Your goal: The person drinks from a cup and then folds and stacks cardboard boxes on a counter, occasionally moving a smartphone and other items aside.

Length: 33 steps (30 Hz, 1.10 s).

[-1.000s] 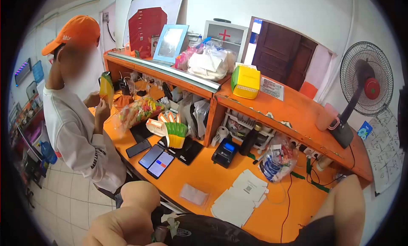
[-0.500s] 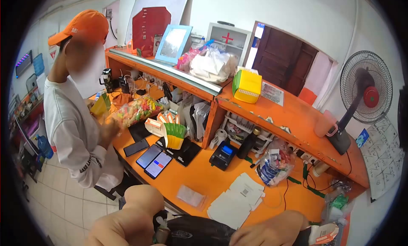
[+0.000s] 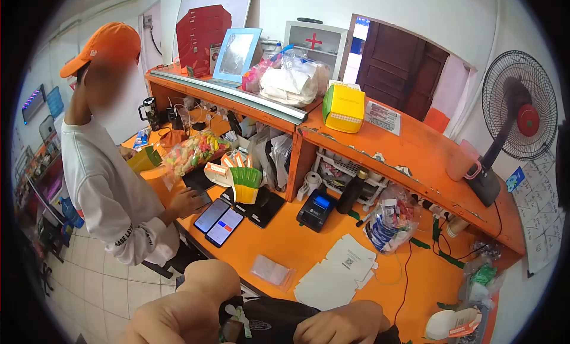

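My left hand [image 3: 157,320] is at the bottom left, low in the picture, and the frame's lower edge cuts off its fingers. At the bottom centre, my right hand [image 3: 339,325] lies over the black clothing [image 3: 273,323] with its fingers loosely extended and nothing visible in them. Just beyond it on the orange counter [image 3: 255,240] are flat white carton sheets [image 3: 332,276], one with a printed code. A clear packet of white material [image 3: 271,270] lies to their left. To the right of my right hand is a white and orange carton piece [image 3: 454,323].
A co-worker [image 3: 113,184] stands at the left, one hand [image 3: 185,201] at a dark phone. Two lit phones [image 3: 218,222], green-and-yellow cartons [image 3: 245,184], a card terminal [image 3: 317,212] and a filled plastic bag [image 3: 392,222] occupy the counter. A fan [image 3: 519,112] stands on the raised shelf.
My right hand has moved left, away from the carton piece. The co-worker's hand has reached down to the dark phone beside the lit ones. The view has shifted slightly.
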Each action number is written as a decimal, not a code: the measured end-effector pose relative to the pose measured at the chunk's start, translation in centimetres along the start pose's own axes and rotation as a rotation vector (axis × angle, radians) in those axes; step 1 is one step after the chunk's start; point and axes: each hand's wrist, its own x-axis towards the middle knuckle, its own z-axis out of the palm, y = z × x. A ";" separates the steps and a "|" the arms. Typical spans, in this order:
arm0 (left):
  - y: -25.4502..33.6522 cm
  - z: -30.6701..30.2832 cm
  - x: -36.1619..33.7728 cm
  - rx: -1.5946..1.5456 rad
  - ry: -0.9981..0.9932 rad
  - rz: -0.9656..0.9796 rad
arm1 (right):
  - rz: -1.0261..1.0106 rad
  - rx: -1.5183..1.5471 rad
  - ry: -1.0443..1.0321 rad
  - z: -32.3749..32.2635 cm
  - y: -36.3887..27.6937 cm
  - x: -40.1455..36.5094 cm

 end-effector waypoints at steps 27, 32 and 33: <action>0.0 0.2 -0.2 -0.028 0.044 -0.029 | 0.370 0.006 0.725 -0.3 -0.6 -2.0; -0.1 -0.1 0.0 -0.043 0.033 -0.058 | 0.629 -0.117 0.621 -0.7 -0.5 -1.3; -0.2 -0.2 0.0 -0.053 0.021 -0.074 | 0.758 -0.199 0.497 -0.7 -0.5 -1.1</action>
